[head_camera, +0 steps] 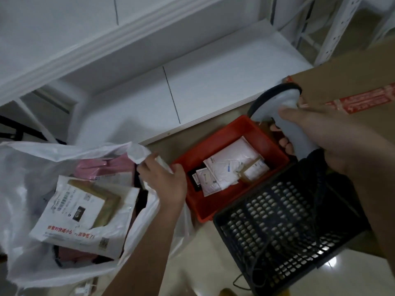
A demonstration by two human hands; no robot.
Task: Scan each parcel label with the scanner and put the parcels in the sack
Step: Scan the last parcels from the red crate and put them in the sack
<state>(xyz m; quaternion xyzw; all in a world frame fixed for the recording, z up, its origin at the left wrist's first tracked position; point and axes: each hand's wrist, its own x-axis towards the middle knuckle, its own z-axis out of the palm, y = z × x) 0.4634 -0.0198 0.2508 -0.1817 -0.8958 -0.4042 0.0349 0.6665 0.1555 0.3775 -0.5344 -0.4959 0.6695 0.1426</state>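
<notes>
Left of the red plastic tray (pixel 215 206), a white plastic sack (pixel 25 189) gapes open on the floor, a white labelled mailer parcel (pixel 85 212) lying on top inside, pink packets behind it. At the tray's near-left corner, the left hand (pixel 165 181) pinches a small pale item, too blurred to identify. Inside the tray lie several white padded parcels (pixel 226 165). Above the tray's right edge, the right hand (pixel 316 135) grips a grey handheld scanner (pixel 282 110). Right of the tray sits a black perforated basket (pixel 284 227).
</notes>
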